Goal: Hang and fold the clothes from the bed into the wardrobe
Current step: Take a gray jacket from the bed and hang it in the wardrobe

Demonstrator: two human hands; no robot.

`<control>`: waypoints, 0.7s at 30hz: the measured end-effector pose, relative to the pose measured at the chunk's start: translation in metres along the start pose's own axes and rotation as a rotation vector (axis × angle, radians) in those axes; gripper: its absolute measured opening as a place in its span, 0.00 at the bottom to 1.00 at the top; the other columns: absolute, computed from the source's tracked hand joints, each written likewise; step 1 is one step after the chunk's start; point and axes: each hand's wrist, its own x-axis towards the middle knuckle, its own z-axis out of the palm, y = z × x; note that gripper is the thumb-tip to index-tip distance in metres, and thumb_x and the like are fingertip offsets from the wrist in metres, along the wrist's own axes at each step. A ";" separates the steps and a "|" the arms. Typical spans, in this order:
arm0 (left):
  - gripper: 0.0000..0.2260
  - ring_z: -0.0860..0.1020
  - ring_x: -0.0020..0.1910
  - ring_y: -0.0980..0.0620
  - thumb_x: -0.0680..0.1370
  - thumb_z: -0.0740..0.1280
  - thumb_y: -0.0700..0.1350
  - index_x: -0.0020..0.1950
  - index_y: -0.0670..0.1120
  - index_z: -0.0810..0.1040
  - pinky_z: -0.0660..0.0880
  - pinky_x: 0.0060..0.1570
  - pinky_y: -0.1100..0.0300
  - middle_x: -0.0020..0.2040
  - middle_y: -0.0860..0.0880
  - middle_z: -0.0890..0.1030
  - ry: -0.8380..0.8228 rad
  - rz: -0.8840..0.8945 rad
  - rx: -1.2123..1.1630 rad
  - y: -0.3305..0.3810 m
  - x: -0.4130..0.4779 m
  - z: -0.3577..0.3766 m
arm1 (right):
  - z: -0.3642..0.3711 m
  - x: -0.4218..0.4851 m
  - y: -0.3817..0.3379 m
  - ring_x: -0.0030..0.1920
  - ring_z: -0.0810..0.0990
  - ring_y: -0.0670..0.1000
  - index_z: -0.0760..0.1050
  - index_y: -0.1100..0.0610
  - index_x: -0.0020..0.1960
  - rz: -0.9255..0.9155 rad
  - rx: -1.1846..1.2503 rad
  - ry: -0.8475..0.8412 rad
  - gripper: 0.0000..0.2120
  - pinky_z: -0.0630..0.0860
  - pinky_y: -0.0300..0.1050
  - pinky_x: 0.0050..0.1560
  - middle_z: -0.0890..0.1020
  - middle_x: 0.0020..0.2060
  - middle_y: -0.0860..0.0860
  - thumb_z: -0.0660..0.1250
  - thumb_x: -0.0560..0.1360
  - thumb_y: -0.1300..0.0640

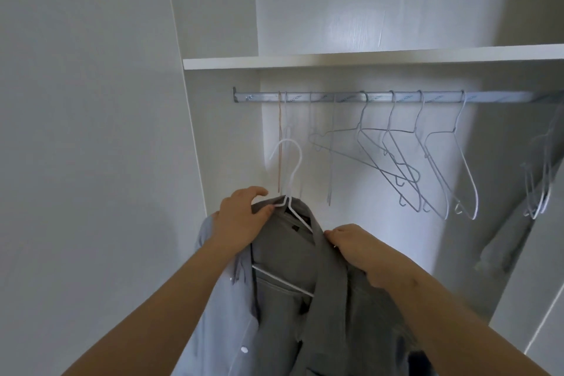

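A grey shirt hangs on a white wire hanger, held up in front of the open wardrobe. My left hand grips the collar and the hanger's neck at the shirt's left shoulder. My right hand pinches the shirt's right shoulder fabric. The hanger's hook points up, below the metal rail and apart from it. A lighter blue-grey garment with white buttons drapes under my left forearm.
Several empty wire hangers hang along the rail, more at the far right. A white shelf runs above the rail. The wardrobe's side panel stands at the left, a door edge at the right.
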 end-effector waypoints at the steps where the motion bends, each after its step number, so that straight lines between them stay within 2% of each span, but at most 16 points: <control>1: 0.13 0.70 0.63 0.49 0.77 0.64 0.49 0.61 0.52 0.74 0.64 0.62 0.56 0.63 0.49 0.74 0.022 -0.016 -0.036 0.001 0.000 0.001 | 0.002 0.000 -0.001 0.39 0.73 0.51 0.74 0.63 0.43 -0.002 0.004 -0.030 0.13 0.69 0.40 0.38 0.76 0.40 0.58 0.56 0.80 0.58; 4: 0.10 0.73 0.55 0.52 0.77 0.64 0.45 0.58 0.50 0.75 0.66 0.55 0.61 0.61 0.49 0.74 0.124 -0.097 -0.123 0.000 0.002 0.001 | 0.017 0.005 -0.008 0.46 0.74 0.54 0.75 0.65 0.48 0.020 0.072 -0.142 0.11 0.73 0.45 0.47 0.77 0.46 0.60 0.55 0.79 0.62; 6: 0.08 0.72 0.49 0.55 0.77 0.64 0.44 0.56 0.51 0.75 0.68 0.52 0.61 0.59 0.49 0.75 0.185 -0.155 -0.191 -0.001 0.003 -0.002 | 0.029 0.009 -0.014 0.41 0.74 0.55 0.73 0.63 0.42 0.079 0.203 -0.192 0.11 0.73 0.44 0.44 0.77 0.41 0.59 0.55 0.79 0.63; 9: 0.06 0.75 0.46 0.50 0.77 0.64 0.42 0.53 0.47 0.76 0.73 0.49 0.57 0.51 0.47 0.77 0.244 -0.254 -0.325 -0.003 0.006 -0.009 | 0.046 0.019 -0.025 0.35 0.71 0.54 0.71 0.62 0.39 0.146 0.393 -0.194 0.13 0.70 0.42 0.36 0.73 0.36 0.58 0.53 0.80 0.63; 13: 0.06 0.72 0.51 0.50 0.77 0.63 0.39 0.51 0.48 0.75 0.68 0.52 0.59 0.51 0.49 0.74 0.296 -0.318 -0.374 -0.009 0.009 -0.021 | 0.060 0.035 -0.039 0.33 0.70 0.54 0.70 0.63 0.38 0.169 0.540 -0.206 0.13 0.70 0.44 0.36 0.72 0.35 0.58 0.53 0.80 0.63; 16: 0.06 0.72 0.49 0.49 0.77 0.62 0.37 0.50 0.46 0.75 0.65 0.48 0.61 0.49 0.48 0.75 0.317 -0.338 -0.390 -0.015 0.017 -0.032 | 0.062 0.052 -0.056 0.32 0.70 0.54 0.70 0.63 0.39 0.168 0.643 -0.210 0.13 0.69 0.44 0.33 0.71 0.33 0.58 0.54 0.79 0.63; 19: 0.04 0.73 0.45 0.51 0.77 0.63 0.38 0.47 0.46 0.74 0.67 0.46 0.61 0.42 0.51 0.75 0.294 -0.355 -0.420 -0.021 0.034 -0.042 | 0.062 0.075 -0.078 0.33 0.70 0.55 0.71 0.64 0.38 0.135 0.676 -0.202 0.13 0.69 0.45 0.34 0.72 0.34 0.58 0.54 0.80 0.64; 21: 0.05 0.73 0.39 0.56 0.77 0.64 0.39 0.43 0.47 0.74 0.68 0.37 0.64 0.39 0.55 0.75 0.273 -0.353 -0.442 -0.027 0.049 -0.045 | 0.063 0.094 -0.091 0.34 0.71 0.55 0.71 0.65 0.40 0.111 0.663 -0.194 0.14 0.70 0.46 0.38 0.72 0.35 0.58 0.53 0.80 0.63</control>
